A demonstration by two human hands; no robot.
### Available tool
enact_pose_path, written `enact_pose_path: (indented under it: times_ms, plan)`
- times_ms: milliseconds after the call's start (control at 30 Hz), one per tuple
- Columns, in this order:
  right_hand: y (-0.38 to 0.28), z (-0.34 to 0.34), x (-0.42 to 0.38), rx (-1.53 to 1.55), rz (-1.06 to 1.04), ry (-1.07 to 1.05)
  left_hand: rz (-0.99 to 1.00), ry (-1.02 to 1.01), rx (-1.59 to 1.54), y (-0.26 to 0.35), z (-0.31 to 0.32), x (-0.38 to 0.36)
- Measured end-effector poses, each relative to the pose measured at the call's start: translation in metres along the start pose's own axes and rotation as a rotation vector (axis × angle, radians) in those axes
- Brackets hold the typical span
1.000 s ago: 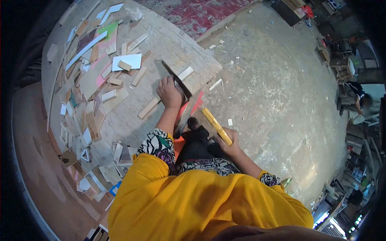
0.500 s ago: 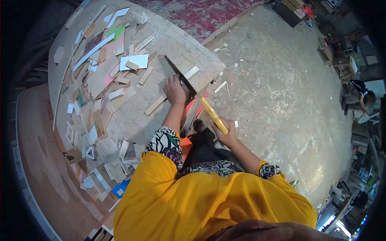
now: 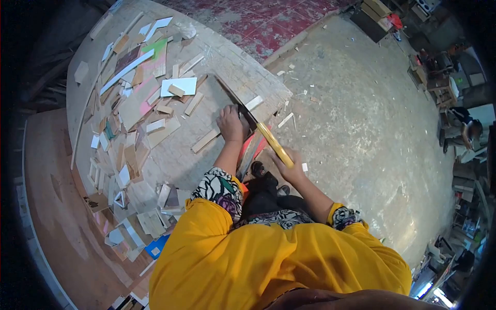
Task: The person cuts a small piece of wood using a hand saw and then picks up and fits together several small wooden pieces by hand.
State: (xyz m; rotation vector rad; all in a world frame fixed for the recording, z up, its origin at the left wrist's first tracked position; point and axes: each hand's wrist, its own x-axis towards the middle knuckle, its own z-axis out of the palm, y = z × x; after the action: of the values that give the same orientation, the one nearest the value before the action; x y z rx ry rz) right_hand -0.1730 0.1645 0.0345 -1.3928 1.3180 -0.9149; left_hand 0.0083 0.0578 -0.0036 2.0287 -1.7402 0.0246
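Note:
My right hand (image 3: 290,168) is closed round the yellow handle of a handsaw (image 3: 273,140). The dark blade runs up and left from the handle, crossing a narrow wood strip (image 3: 205,141) near the edge of the worktable (image 3: 188,165). Beside the blade, my left hand (image 3: 231,122) presses down on that strip, its fingers bent over it. One end of the strip shows past the blade's far side, the other below my left hand. The exact contact of teeth and wood is hidden.
Many offcuts (image 3: 155,125) lie on the table's left half, with a white board piece (image 3: 179,87) among them. A blue piece (image 3: 156,248) is at the lower left. Another person (image 3: 467,129) bends at the far right, near stacked items.
The whole view has shifted slightly, so table and hands appear a little further right. My right hand is blurred and still on the saw; my left hand keeps its place on the strip.

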Motion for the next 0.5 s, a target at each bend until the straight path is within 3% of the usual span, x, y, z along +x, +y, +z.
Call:
enact_pose_path:
  times_ms: [67,100,167,300,500]
  plan:
    - [-0.014,-0.011,-0.042,-0.004,-0.063,0.063,0.005,0.003,0.036,-0.002,0.001,0.006]
    - [-0.015,-0.017,-0.049,-0.105,-0.262,0.069,0.007,0.020,0.029,0.000,0.000,0.011]
    - [-0.013,-0.023,-0.055,-0.115,-0.080,0.007,0.036,-0.019,0.000,0.000,-0.004,0.005]
    - [-0.006,-0.023,-0.022,-0.131,-0.079,0.012,-0.066,0.044,-0.019,-0.004,-0.001,0.019]
    - [0.007,-0.037,-0.074,-0.136,-0.047,-0.036,-0.044,-0.013,0.062,-0.003,-0.005,0.018]
